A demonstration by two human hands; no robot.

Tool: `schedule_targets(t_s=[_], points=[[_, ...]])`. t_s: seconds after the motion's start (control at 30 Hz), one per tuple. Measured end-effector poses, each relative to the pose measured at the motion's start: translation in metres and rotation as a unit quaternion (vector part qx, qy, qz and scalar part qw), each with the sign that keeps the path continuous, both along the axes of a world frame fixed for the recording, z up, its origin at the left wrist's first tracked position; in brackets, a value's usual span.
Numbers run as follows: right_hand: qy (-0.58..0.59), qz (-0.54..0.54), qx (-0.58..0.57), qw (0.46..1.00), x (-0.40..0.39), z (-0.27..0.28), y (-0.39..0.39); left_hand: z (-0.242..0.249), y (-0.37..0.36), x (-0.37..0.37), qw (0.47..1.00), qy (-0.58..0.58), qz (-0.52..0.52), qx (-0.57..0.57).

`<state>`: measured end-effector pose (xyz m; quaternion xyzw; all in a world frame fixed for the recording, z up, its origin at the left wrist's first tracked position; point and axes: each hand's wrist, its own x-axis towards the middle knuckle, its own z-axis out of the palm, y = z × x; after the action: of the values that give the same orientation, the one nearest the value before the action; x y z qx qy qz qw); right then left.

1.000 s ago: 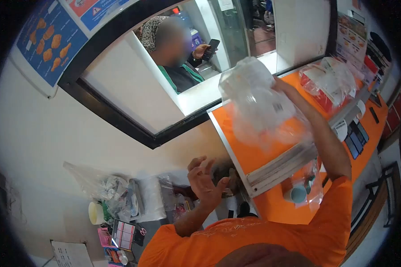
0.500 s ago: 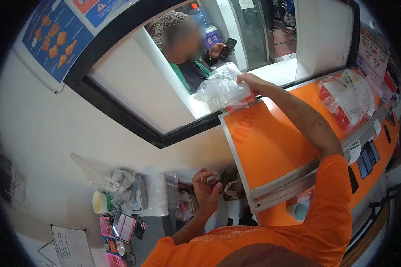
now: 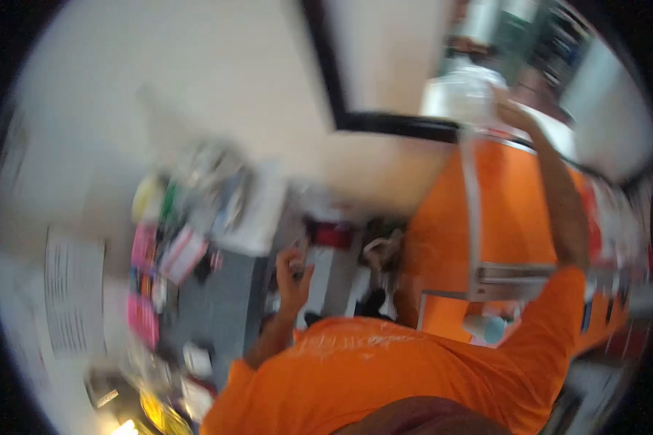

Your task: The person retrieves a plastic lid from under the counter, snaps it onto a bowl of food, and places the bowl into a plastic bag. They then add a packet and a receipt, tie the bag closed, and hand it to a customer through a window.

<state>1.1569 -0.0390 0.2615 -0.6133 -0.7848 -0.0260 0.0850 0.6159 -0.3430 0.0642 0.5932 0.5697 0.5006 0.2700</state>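
Observation:
Through the service window, my right hand (image 3: 509, 110) reaches out at arm's length and grips a clear plastic bag (image 3: 469, 96) with white and red contents. The bag is over the sill at the far end of the orange counter (image 3: 511, 206). Blur hides how the fingers lie on it. My left hand (image 3: 293, 281) hangs low in front of my body, beside the grey table, its fingers loosely curved and apart, and I see nothing held in it.
The black window frame (image 3: 406, 127) borders the opening. On the left, a grey table (image 3: 221, 312) carries pink baskets (image 3: 143, 315), a tablet (image 3: 183, 255) and bundled plastic bags (image 3: 214, 165). A pale cup (image 3: 492, 330) lies under the counter top. More bagged goods (image 3: 609, 217) sit at right.
The view has swung left and down, blurring everything. The person beyond the window is now mostly out of view. My right hand keeps its hold on the bag; my left hand still hangs low.

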Motion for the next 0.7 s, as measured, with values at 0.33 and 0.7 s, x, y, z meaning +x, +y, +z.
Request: schedule_targets(t_s=[0.33,0.7], points=[[0.045,0.112,-0.040,0.992,-0.193,0.077,-0.062,-0.079,-0.253,-0.299,0.676,0.218,0.618,-0.337],[0.057,0.233,-0.357,0.903,-0.624,-0.016,-0.147,-0.168,-0.328,-0.422,0.650,0.100,0.640,-0.396]])
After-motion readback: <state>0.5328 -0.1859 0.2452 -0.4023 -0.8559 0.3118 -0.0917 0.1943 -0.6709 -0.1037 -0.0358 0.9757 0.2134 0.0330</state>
